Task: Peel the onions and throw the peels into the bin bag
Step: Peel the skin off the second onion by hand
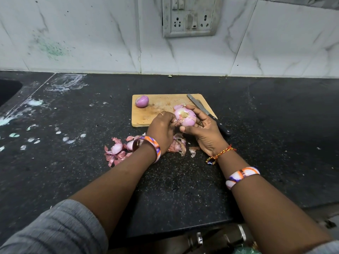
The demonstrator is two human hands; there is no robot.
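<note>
A pink onion (185, 117) with loose skin is cupped in my right hand (203, 132), just above the near edge of a wooden cutting board (161, 107). My left hand (161, 129) pinches a strip of skin on the onion's left side. A second, peeled onion (141, 101) lies on the board's far left corner. Pink peels (117, 151) are heaped on the black counter under and to the left of my wrists. No bin bag can be made out.
A knife (205, 111) lies along the board's right edge, its black handle behind my right hand. The black counter (275, 134) has white smears at left. A sink corner (7, 90) is far left. A tiled wall with a socket plate (190, 17) stands behind.
</note>
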